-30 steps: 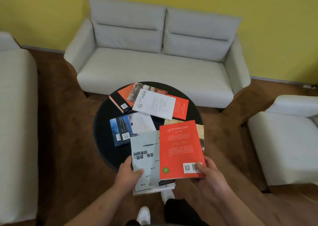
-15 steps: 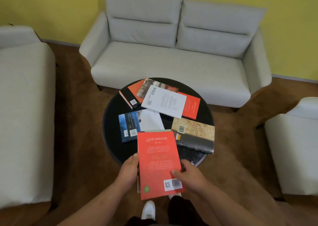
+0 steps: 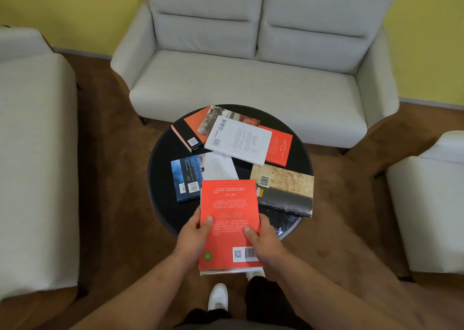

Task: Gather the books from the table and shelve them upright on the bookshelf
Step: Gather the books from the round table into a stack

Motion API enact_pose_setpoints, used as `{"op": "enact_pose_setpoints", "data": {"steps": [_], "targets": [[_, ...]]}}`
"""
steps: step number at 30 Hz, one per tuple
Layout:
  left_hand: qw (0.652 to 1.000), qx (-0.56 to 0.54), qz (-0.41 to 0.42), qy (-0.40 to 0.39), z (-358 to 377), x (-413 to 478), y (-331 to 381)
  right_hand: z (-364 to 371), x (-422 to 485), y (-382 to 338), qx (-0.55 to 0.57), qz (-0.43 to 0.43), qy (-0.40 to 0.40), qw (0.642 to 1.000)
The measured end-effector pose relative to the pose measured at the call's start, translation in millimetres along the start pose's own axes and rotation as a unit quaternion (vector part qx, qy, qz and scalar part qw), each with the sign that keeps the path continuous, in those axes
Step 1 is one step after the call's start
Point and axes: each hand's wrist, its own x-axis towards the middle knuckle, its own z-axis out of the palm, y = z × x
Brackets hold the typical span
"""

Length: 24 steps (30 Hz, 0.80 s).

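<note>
You hold the stack [image 3: 226, 271], red book [image 3: 229, 216] on top, flat over the near edge of the table [image 3: 156, 179], likely to square it before adding more. Your left hand [image 3: 197, 233] and right hand [image 3: 265, 239] pinch its two sides, thumbs pressed on the cover, fingers hidden underneath, forearms converging from below. The blue book [image 3: 187, 179] lies toward the left edge, the tan book [image 3: 286, 191] overhangs the right, and the white book [image 3: 238, 141] lies toward the far edge.

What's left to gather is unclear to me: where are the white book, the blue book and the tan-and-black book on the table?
white book [image 3: 239, 141], head view, middle of its cover.
blue book [image 3: 186, 177], head view, blue part of its cover.
tan-and-black book [image 3: 288, 182], head view, tan part of its cover.
</note>
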Motion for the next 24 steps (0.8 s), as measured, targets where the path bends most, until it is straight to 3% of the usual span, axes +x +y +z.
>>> {"op": "enact_pose_setpoints", "data": {"steps": [5,18,22,24], "targets": [[0.999,-0.027,-0.017,-0.041,2.5,-2.8,-2.5,3.7,-1.7,-4.5,-0.043,-0.01,0.016,0.999],[0.994,0.04,0.007,-0.102,-9.6,0.6,-7.0,1.6,-5.1,-1.3,-0.039,-0.014,-0.014,0.999],[0.999,-0.016,-0.036,-0.016,-19.2,12.4,-4.2,-6.4,-8.9,10.0,0.009,-0.021,0.003,1.0],[0.996,-0.03,-0.055,0.06,-31.3,27.8,5.6,-20.8,-0.8,12.7,0.096,0.029,0.059,0.993]]}}
